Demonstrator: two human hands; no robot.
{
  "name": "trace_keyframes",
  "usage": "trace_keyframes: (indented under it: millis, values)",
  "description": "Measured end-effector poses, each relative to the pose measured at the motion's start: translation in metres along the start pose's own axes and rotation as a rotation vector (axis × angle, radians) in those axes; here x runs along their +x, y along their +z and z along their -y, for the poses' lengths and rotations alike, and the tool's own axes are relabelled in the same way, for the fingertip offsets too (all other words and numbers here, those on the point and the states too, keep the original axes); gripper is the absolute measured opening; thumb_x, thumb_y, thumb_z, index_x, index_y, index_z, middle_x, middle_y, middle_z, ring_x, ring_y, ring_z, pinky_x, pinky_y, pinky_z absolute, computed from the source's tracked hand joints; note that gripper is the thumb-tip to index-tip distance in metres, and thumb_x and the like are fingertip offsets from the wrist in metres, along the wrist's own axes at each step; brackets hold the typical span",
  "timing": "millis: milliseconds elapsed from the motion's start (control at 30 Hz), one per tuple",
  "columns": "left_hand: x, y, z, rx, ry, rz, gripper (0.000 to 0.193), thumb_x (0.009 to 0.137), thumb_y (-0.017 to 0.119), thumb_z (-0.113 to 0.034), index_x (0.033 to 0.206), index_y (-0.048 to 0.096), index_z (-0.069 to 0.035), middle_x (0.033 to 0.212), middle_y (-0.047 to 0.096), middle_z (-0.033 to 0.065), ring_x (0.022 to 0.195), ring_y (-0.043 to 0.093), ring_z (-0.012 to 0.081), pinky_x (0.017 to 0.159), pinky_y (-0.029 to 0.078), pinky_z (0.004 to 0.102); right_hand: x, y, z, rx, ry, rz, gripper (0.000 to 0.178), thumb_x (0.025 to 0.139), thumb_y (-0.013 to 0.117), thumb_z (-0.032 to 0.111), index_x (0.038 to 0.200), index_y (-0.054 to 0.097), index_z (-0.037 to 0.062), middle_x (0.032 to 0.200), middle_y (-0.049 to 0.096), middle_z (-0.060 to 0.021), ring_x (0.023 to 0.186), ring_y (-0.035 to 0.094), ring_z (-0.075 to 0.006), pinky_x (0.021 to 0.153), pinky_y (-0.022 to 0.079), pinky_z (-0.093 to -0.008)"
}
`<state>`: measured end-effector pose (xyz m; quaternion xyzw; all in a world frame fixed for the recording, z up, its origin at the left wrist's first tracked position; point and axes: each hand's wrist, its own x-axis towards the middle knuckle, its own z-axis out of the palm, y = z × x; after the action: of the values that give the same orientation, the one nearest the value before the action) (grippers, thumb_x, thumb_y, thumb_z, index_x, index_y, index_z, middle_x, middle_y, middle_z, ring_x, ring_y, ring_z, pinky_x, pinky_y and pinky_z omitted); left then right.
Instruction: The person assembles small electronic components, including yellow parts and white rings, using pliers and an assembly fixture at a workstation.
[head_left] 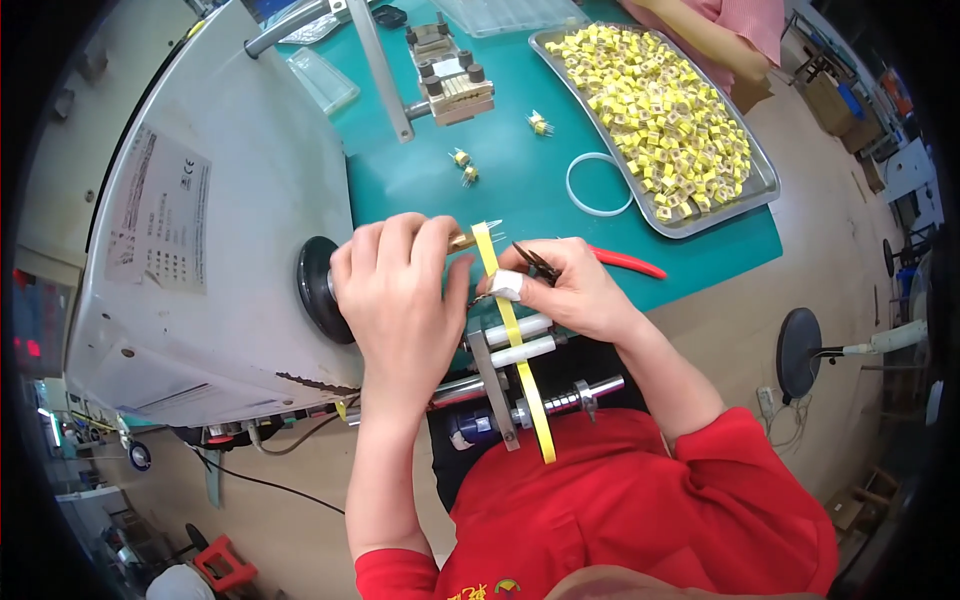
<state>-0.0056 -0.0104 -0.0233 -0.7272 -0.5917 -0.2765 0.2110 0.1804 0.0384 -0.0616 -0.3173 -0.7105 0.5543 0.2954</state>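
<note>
My left hand (398,285) is curled by the machine's spindle, fingers bent round something they hide, just left of a small yellow-taped coil part (481,232) with thin metal pins. From that part a strip of yellow tape (513,330) runs down over white rollers (524,342) towards my body. Right of the strip, my right hand (585,290) is closed on small dark-bladed snips (537,262), blades pointing up and left. A white wrap (507,285) covers its thumb tip, which lies against the tape. The snips' handles are hidden in the hand.
A metal tray (690,227) heaped with yellow coil parts stands at far right, near another person's arm (715,42). The grey machine (230,200) fills the left. A red handle (630,263), white ring (598,211), loose coil parts (465,166) and clamp fixture (455,90) sit on the green mat.
</note>
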Motion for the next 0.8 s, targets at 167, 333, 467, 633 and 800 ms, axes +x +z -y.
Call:
trace_keyframes:
  millis: [167,333,467,633,800]
  values:
    - [0.011,-0.007,0.007,-0.223,-0.105,0.208,0.024,0.072,0.080,-0.019,0.091,0.067,-0.014,0.078,0.064,-0.0016,0.077,0.060,0.0184,0.072,0.043,0.0341,-0.005,-0.013,0.000,-0.283,-0.203,-0.187,0.026,0.091,0.067,0.017,0.111,0.064,0.0004,0.086,0.065,-0.0086,0.068,0.063,-0.0123,0.061,0.050,-0.0282]
    - [-0.003,-0.006,0.004,-0.285,-0.047,0.080,0.032,0.069,0.081,-0.019,0.099,0.070,-0.015,0.096,0.066,-0.0002,0.094,0.061,0.0210,0.084,0.042,0.0361,0.003,-0.036,0.010,-0.746,-0.456,-0.200,0.041,0.089,0.069,0.041,0.102,0.060,0.0034,0.082,0.059,-0.0100,0.069,0.060,-0.0244,0.062,0.051,-0.0339]
    - [-0.009,-0.003,0.001,-0.275,-0.068,0.040,0.041,0.068,0.082,-0.021,0.107,0.071,-0.015,0.108,0.065,0.0000,0.105,0.058,0.0229,0.092,0.039,0.0384,0.012,-0.034,0.013,-1.087,-0.597,-0.149,0.031,0.081,0.073,0.030,0.095,0.059,0.0056,0.081,0.057,-0.0067,0.078,0.058,-0.0258,0.064,0.049,-0.0352]
    - [-0.012,-0.003,0.005,-0.278,-0.065,0.031,0.042,0.069,0.081,-0.023,0.108,0.071,-0.014,0.109,0.065,0.0000,0.105,0.058,0.0230,0.092,0.039,0.0386,0.020,-0.021,0.018,-1.235,-0.658,-0.192,0.026,0.068,0.072,0.014,0.090,0.058,0.0076,0.075,0.053,-0.0061,0.075,0.057,-0.0235,0.061,0.049,-0.0343]
    - [-0.009,-0.005,0.007,-0.285,-0.030,0.059,0.045,0.069,0.078,-0.021,0.113,0.069,-0.013,0.108,0.066,0.0028,0.103,0.059,0.0238,0.094,0.038,0.0376,0.019,-0.029,0.021,-0.857,-0.552,-0.210,0.019,0.083,0.071,0.013,0.097,0.063,0.0029,0.083,0.061,-0.0087,0.074,0.060,-0.0241,0.062,0.049,-0.0320]
